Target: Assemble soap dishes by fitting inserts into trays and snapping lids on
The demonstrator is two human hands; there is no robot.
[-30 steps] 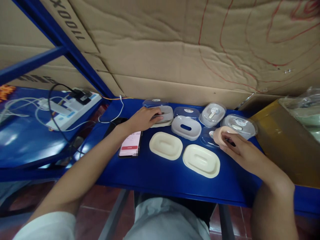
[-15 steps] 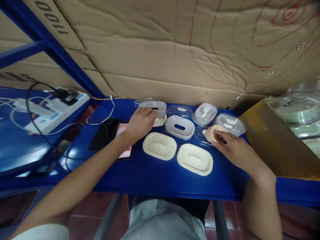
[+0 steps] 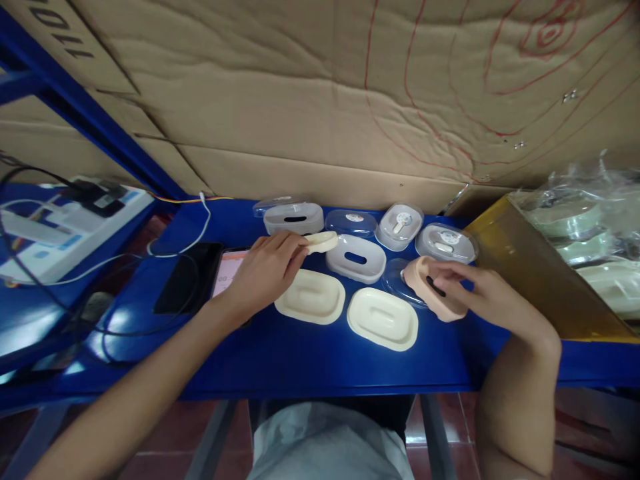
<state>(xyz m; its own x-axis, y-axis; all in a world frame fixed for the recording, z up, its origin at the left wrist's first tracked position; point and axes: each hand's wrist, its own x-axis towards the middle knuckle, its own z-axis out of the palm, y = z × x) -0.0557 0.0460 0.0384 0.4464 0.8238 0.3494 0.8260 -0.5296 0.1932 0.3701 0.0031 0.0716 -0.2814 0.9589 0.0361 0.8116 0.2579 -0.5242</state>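
Here, two cream oval trays [image 3: 383, 332] lie nearest on the blue bench [image 3: 325, 367]. Just beyond, the right hand [image 3: 483, 293] holds a tilted peach slotted cover [image 3: 443, 305], the left hand [image 3: 265, 272] pinching another cream tray [image 3: 324, 242] by its end. Farther back, a grey slotted cover [image 3: 294, 227] stands near the cardboard [image 3: 300, 100].

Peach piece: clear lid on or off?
Off. The right hand holds the peach piece, bare, its slot uncovered; a clear lid shows past the piece's left edge, partly hidden.
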